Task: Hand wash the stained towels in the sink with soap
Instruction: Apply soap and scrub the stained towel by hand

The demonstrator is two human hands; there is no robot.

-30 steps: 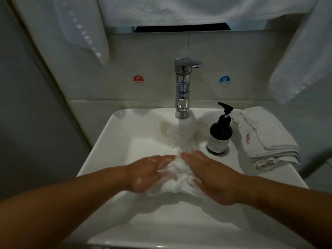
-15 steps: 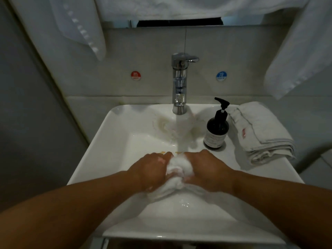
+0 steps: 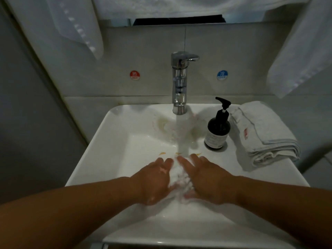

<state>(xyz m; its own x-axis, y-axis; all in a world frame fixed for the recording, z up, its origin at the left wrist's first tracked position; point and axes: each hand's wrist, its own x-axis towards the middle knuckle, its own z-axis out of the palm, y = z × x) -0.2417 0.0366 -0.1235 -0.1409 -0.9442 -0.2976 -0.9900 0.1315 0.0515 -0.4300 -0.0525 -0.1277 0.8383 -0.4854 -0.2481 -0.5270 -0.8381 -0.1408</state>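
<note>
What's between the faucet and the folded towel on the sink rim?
A dark pump soap bottle stands there on the rim of the sink, beside the folded towel and apart from the faucet. The head view shows it.

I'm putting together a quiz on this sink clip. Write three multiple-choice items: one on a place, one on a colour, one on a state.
1. Relative to the tap, the soap bottle stands:
A. left
B. right, beside the folded towel
C. behind

2. The sticker left of the tap is:
A. red
B. green
C. yellow

3. The tap is:
A. running
B. off
C. wrapped in cloth

Answers:
1 B: the soap bottle stands between the tap and the folded towel.
2 A: the sticker is red, marked HOT.
3 A: water streams from the spout.
</note>
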